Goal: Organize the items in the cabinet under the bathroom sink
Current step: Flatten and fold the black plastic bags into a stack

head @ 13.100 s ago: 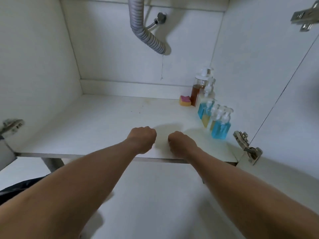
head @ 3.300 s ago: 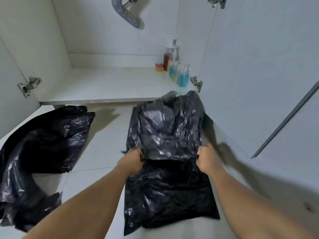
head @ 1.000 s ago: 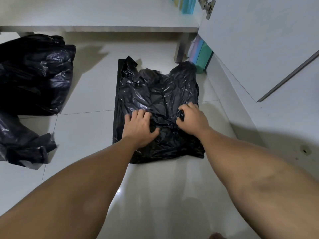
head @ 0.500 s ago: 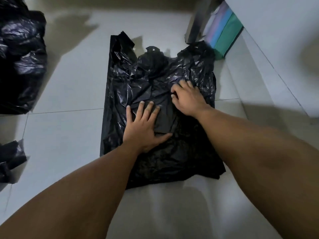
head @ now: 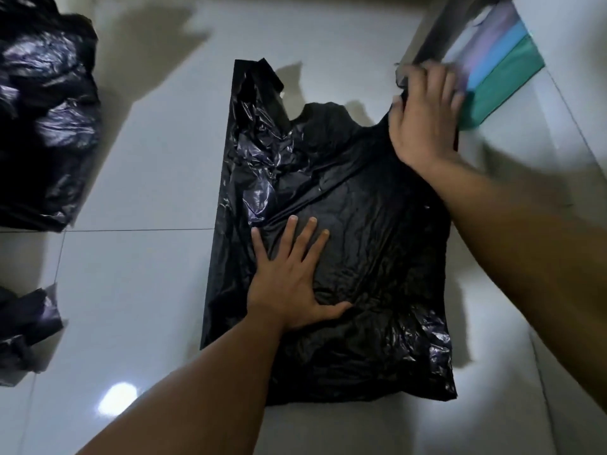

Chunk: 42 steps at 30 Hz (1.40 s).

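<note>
The glossy white tiled floor (head: pixel 138 178) fills the view. On it, centre frame, lies the task's thing: a crinkled black plastic carrier bag (head: pixel 345 244), spread nearly flat. Its long axis runs away from the person, closed bottom edge nearest them and the handle end pointing up the frame toward the cabinet base; one handle loop sticks up at the far left corner, the other is under the right hand. To the left, well apart, sits a bulky heap of crumpled black plastic bags (head: pixel 46 119), with a smaller scrap of black bag (head: pixel 26 330) below it. At the top right, a stack of pastel lilac, blue and green flat packs (head: pixel 499 60) leans beside a grey cabinet leg (head: pixel 430 31).

The left hand (head: pixel 292 277) is released, palm down with fingers spread, pressing the middle of the bag slightly left of centre. The right hand (head: pixel 423 119), blurred, lies on the bag's far right corner by the handle; its fingers seem laid flat rather than clenched, though I cannot tell whether they pinch the plastic.

I judge this to be smoothing ahead of a fold. The right hand is nearer the handle end, so a fold along the long axis, handles brought toward the person, would probably fall to it while the left pins the centre.
</note>
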Tool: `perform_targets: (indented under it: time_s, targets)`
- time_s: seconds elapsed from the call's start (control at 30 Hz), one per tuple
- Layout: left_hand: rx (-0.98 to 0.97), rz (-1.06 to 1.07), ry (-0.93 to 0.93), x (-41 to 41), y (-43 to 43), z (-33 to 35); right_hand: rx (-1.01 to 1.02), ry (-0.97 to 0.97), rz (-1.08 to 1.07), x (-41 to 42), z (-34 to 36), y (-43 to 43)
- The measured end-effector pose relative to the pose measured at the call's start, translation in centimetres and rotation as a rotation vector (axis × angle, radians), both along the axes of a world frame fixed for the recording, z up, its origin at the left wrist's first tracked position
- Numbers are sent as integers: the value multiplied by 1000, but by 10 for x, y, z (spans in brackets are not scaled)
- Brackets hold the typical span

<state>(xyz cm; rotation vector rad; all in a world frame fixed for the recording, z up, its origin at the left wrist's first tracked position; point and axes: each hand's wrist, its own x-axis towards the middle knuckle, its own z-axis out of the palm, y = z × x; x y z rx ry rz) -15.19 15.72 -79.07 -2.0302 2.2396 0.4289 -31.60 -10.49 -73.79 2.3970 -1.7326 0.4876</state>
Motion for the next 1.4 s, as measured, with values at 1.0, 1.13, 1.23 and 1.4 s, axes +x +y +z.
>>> perform_targets:
  time_s: [1.0,1.13,1.23,1.4]
  targets:
    - [47,6,104,5,-6,-1,460,111,651,220,-56,32]
    - [30,-15,103,5,-5,-4,513,-242,539,254,-39,16]
    - [19,-5,119,6,-5,-4,250,-454,445,242,-16,24]
    - [24,-4,77,6,-5,-2,208,-450,105,136,-23,77]
